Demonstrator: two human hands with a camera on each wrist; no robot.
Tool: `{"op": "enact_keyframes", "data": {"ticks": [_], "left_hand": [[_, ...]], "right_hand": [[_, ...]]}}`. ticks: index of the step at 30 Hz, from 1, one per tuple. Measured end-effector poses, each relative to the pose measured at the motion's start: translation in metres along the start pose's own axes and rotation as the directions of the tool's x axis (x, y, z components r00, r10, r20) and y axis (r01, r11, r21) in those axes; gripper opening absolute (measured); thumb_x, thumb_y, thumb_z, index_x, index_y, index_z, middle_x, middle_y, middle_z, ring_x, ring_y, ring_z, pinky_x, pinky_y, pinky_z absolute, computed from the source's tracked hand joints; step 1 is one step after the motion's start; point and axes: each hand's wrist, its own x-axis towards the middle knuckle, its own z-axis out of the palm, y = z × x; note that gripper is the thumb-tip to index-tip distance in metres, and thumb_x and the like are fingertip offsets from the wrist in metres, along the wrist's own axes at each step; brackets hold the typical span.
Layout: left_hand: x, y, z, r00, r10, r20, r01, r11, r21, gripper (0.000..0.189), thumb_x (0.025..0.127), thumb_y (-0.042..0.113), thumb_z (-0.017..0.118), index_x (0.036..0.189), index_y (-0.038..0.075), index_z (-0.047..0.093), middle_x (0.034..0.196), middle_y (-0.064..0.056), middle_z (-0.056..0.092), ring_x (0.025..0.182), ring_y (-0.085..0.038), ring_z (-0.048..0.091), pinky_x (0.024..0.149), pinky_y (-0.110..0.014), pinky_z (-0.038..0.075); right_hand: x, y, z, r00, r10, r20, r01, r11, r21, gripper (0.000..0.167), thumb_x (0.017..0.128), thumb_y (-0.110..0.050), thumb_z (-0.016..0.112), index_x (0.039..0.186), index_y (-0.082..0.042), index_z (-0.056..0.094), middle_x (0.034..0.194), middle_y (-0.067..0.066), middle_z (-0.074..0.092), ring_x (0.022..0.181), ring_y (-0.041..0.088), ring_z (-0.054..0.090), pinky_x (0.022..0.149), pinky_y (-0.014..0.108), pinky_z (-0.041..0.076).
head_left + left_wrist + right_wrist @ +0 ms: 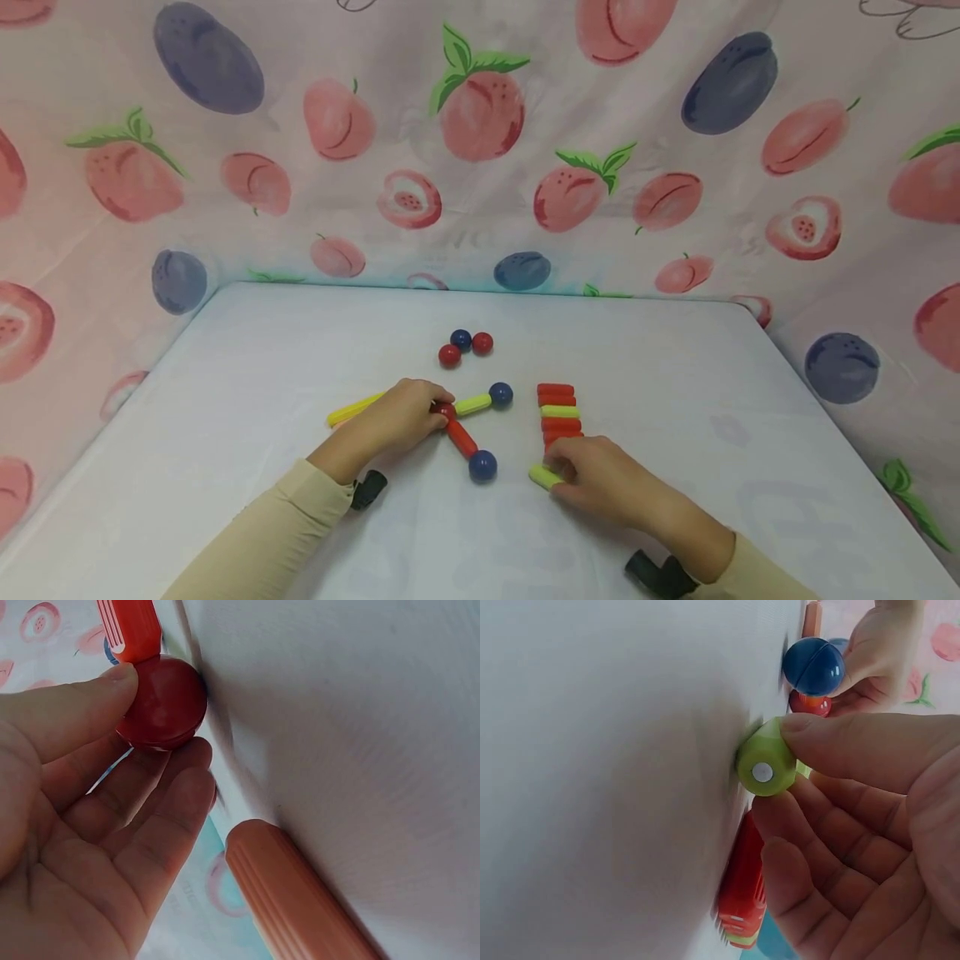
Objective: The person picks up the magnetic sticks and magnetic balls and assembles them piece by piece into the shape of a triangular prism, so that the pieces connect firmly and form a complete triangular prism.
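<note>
Between thumb and fingers, my left hand (401, 414) pinches a glossy red ball (169, 701). Two rods lead off that ball: a lime-green rod (474, 405) ending at a dark blue ball (501, 394), and a ridged red rod (462, 439) ending at another blue ball (483, 467). My right hand (611, 482) pinches a separate lime-green rod (766, 761) low over the table. A round silvery tip faces the camera in the right wrist view. That rod is apart from the joined pieces, just in front of a row of rods.
Red and lime-green rods (558, 402) lie side by side in a row beyond my right hand. Farther back, two red balls (450, 356) and a blue ball (461, 339) sit together. Yellow rods (352, 410) and an orange rod (296, 892) lie by my left hand on the white table (337, 333).
</note>
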Motion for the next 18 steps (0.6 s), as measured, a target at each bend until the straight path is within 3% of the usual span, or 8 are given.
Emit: {"op": "enact_keyframes", "data": {"ticks": [18], "left_hand": [[-0.0002, -0.0005, 0.0003, 1.0, 0.006, -0.002, -0.006, 1.0, 0.0, 0.028, 0.092, 0.008, 0.072, 0.12, 0.003, 0.071, 0.102, -0.003, 0.069, 0.092, -0.019, 0.058, 0.09, -0.037, 0.051]], "right_hand": [[0.0025, -0.0049, 0.0054, 1.0, 0.019, -0.011, -0.02, 0.999, -0.032, 0.028, 0.081, -0.018, 0.084, 0.105, -0.015, 0.07, 0.081, -0.011, 0.059, 0.078, 0.011, 0.055, 0.077, 0.033, 0.054]]}}
